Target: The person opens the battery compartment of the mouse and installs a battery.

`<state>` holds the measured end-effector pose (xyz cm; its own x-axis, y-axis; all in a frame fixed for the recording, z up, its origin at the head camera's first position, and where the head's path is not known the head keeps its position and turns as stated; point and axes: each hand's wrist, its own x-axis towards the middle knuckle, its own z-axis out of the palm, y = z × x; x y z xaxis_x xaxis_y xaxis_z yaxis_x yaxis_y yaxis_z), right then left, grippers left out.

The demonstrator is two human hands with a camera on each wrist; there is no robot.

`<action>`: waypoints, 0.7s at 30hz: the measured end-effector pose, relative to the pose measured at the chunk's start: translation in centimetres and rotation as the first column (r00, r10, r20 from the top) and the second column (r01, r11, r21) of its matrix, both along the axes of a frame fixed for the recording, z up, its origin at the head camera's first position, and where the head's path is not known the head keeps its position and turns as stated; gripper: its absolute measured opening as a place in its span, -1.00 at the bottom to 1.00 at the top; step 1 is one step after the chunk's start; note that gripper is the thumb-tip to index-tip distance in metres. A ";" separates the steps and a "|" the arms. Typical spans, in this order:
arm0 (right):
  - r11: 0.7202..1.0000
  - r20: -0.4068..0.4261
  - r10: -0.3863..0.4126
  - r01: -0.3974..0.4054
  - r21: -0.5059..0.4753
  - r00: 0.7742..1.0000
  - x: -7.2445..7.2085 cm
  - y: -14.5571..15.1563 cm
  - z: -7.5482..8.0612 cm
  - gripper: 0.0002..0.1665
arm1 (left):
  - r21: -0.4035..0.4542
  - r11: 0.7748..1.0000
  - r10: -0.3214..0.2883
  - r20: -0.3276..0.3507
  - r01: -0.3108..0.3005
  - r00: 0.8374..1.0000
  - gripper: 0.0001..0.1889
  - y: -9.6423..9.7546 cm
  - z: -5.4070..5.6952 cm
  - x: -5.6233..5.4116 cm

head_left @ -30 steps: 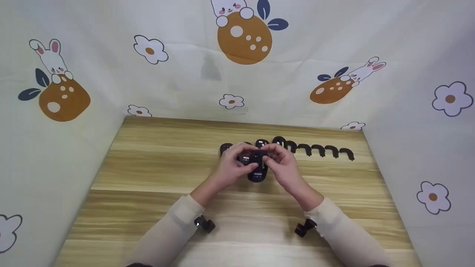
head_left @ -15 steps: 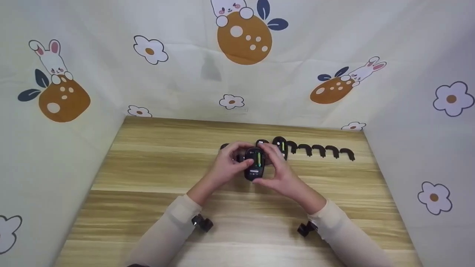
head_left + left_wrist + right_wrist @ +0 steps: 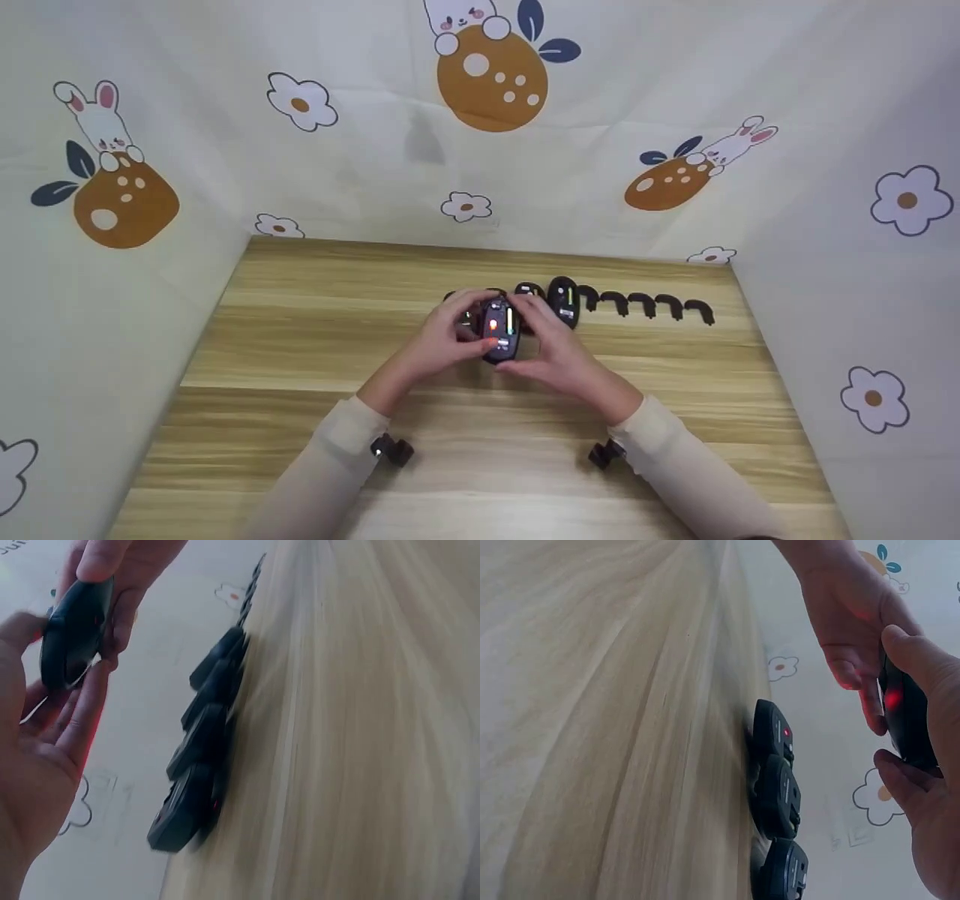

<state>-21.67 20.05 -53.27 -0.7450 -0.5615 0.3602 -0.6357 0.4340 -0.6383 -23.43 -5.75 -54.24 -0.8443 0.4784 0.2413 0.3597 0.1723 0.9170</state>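
Note:
Both hands hold a black computer mouse [image 3: 501,336] above the table, its underside turned up to the head camera. A green-yellow battery [image 3: 511,321] sits in its uncovered slot, and a red light glows beside it. My left hand [image 3: 439,345] grips the left side, thumb on the underside. My right hand [image 3: 562,349] holds the right side between thumb at the lower end and fingers at the upper end. In the left wrist view the mouse [image 3: 69,641] is seen edge-on. The right wrist view shows a red glow on the mouse [image 3: 909,720].
Just behind the hands, several more black mice lie bottom up in a row, including one mouse [image 3: 564,304] with a visible battery. Some are partly hidden by the hands. To their right runs a line of curved black pieces [image 3: 615,303]. Patterned cloth walls [image 3: 360,187] enclose the table.
The mouse and both hands have shifted left. A red light now shows on its underside. My right hand's thumb went from the battery slot to the mouse's lower end, uncovering the battery.

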 end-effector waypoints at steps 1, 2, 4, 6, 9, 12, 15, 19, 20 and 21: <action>1.000 0.008 -0.002 0.002 0.008 1.000 -0.2 -0.1 0.0 0.28 | -0.036 0.999 -0.016 -0.005 0.016 1.000 -0.13 -0.4 0.0 0.0; 1.000 0.012 0.000 -0.001 0.013 1.000 -0.4 -0.3 0.0 0.27 | -0.069 0.997 -0.031 -0.007 0.031 0.999 -0.06 -0.9 0.1 0.0; 1.000 0.014 0.007 -0.008 0.022 1.000 -0.7 -0.6 0.0 0.26 | -0.129 0.990 -0.054 -0.021 0.051 0.998 0.04 -1.6 0.1 0.0; 0.999 0.008 0.020 -0.020 0.035 1.000 -1.1 -1.0 0.1 0.25 | -0.176 0.982 -0.071 -0.040 0.063 0.997 0.11 -2.1 0.2 -0.2; 0.997 0.002 0.042 -0.042 0.057 0.999 -1.6 -1.6 0.1 0.26 | -0.223 0.973 -0.073 -0.057 0.059 0.996 0.15 -2.7 0.3 -0.3; 0.995 0.015 0.040 -0.041 0.086 0.999 -2.0 -2.4 0.2 0.26 | -0.272 0.962 -0.060 -0.073 0.038 0.996 0.16 -3.2 0.5 -0.3; 0.994 0.043 0.025 -0.029 0.106 0.999 -2.2 -3.0 0.3 0.27 | -0.311 0.950 -0.048 -0.101 0.014 0.994 0.17 -3.7 0.7 -0.3; 0.992 0.096 0.025 -0.036 0.118 0.995 -2.6 -3.9 0.3 0.28 | -0.329 0.944 -0.024 -0.112 -0.015 0.993 0.17 -4.5 0.6 -0.5; 0.992 0.107 0.030 -0.043 0.120 0.994 -2.7 -4.1 0.3 0.28 | -0.328 0.945 -0.016 -0.108 -0.020 0.994 0.17 -4.7 0.6 -0.5; 0.991 0.116 0.035 -0.049 0.125 0.993 -2.9 -4.3 0.3 0.28 | -0.327 0.945 -0.009 -0.104 -0.026 0.995 0.17 -5.0 0.6 -0.5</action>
